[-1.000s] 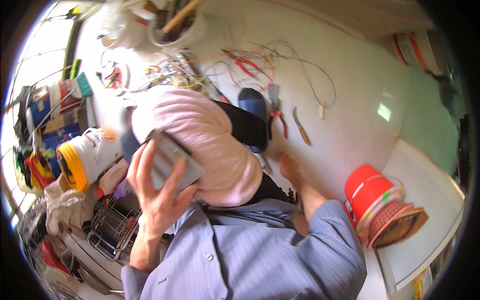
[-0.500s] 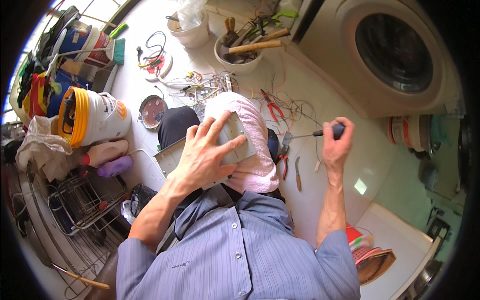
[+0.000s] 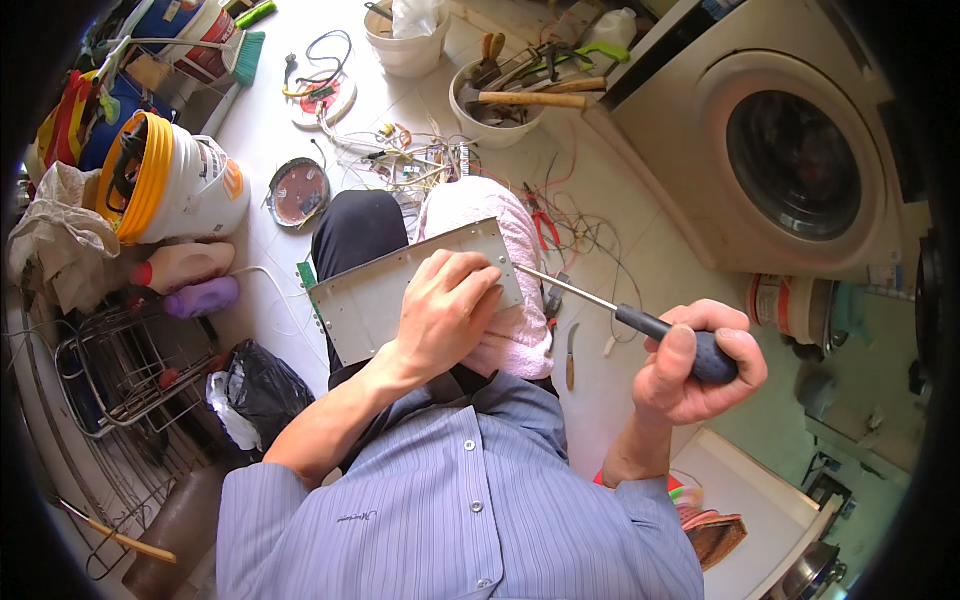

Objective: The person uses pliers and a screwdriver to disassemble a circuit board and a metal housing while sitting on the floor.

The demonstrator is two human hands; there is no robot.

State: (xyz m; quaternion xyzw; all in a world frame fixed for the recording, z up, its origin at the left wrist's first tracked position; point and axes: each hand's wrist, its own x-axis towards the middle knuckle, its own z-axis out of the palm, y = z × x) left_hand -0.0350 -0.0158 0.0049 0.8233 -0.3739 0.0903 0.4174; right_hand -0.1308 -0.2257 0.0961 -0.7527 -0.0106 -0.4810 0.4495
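A flat grey metal panel (image 3: 375, 295) lies tilted across my lap, with a strip of green circuit board (image 3: 306, 274) showing at its left end. My left hand (image 3: 448, 312) rests on the panel, fingers bent and pressed together near its right end; whatever they may pinch is hidden. In my right hand (image 3: 695, 370) is a screwdriver (image 3: 645, 322) with a dark bulbous handle, gripped between thumb and fingers. Its long shaft points left, and the tip meets the panel's right edge beside a small screw or hole. A pink towel (image 3: 490, 205) covers my right knee under the panel.
Red-handled pliers (image 3: 545, 230), loose wires (image 3: 590, 225) and a knife (image 3: 571, 358) lie on the floor. Beyond stands a bucket of tools (image 3: 500, 125). A washing machine (image 3: 690, 170) is at right; a white-and-yellow bucket (image 3: 205, 190) and wire rack (image 3: 130, 380) are at left.
My right hand has turned and come nearer, bringing the screwdriver tip to the panel's right edge. The left hand's spread fingers have drawn together, uncovering more of the panel.
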